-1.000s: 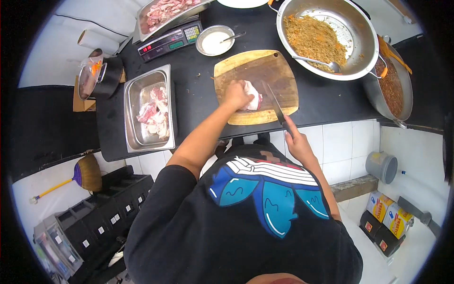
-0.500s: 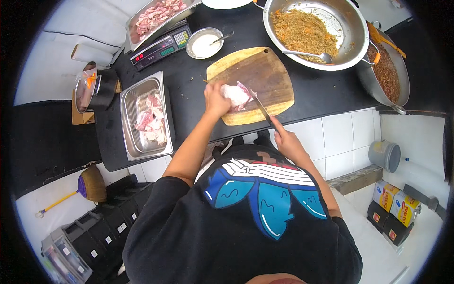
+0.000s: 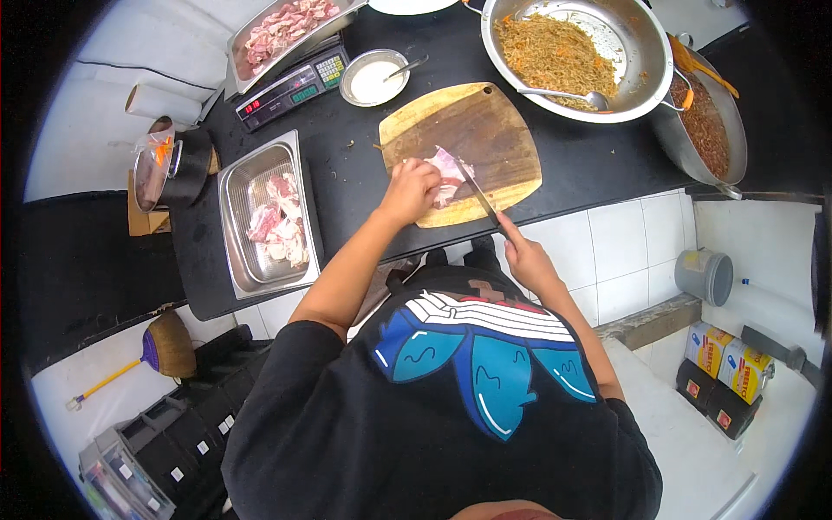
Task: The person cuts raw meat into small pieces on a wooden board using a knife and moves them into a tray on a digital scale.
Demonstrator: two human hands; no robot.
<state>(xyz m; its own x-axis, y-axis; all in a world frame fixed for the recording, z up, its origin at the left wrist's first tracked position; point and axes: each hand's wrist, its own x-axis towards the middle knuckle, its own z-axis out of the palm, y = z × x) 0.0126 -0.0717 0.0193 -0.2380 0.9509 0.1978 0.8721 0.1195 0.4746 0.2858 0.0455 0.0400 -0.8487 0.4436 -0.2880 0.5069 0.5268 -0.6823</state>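
A piece of raw meat [image 3: 449,180], pink with pale fat, lies on the wooden cutting board [image 3: 503,143] near its front edge. My left hand [image 3: 411,191] presses down on the meat's left side with curled fingers. In my right hand [image 3: 525,256] is the handle of a knife [image 3: 479,196]. The blade slants up and left, its tip end on the right part of the meat. Left of the board stands a metal tray [image 3: 232,208] with several raw meat pieces [image 3: 279,224] in it.
Behind the board are a bowl of white powder [image 3: 375,80] with a spoon and a digital scale [image 3: 293,90] under a tray of cut meat [image 3: 286,33]. A large basin [image 3: 637,102] of shredded food and a pan [image 3: 728,130] of reddish-brown food stand at right. A dark pot [image 3: 189,165] sits far left.
My left hand has shifted right over the meat, its fingers now more curled. The meat lies turned, showing more pink. The knife stays in my right hand, at nearly the same place.
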